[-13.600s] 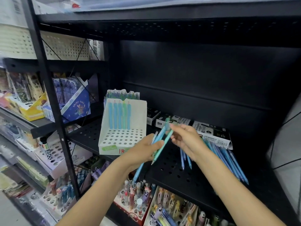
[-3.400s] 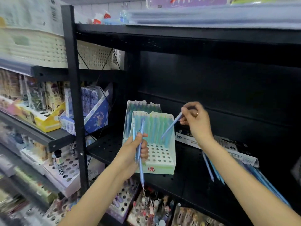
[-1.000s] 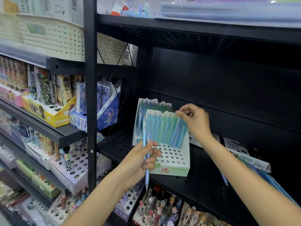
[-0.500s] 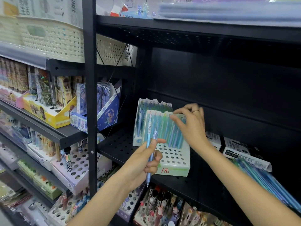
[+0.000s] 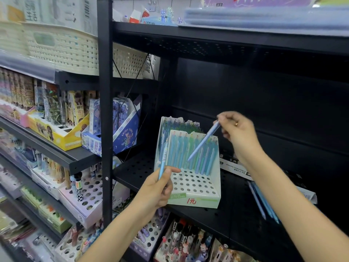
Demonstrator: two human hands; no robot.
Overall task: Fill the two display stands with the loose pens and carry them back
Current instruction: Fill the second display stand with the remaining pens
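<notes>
Right hand [image 5: 238,132] pinches 1 pen [image 5: 204,140] over the front stand [image 5: 194,188]; left hand [image 5: 157,188] grips another pen [image 5: 162,162]; loose pens [image 5: 262,201] lie toward the shelf's [image 5: 226,214] right end.

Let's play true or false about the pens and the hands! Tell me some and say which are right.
1. The right hand holds a blue pen tilted over the front stand. True.
2. The left hand is empty. False: it holds a pen too.
3. Every hole in the front stand is filled. False: only the back row holds pens; the front rows are bare.
4. Loose pens lie on the shelf right of the stand. True.
5. A second stand sits behind the front one. True.
</notes>
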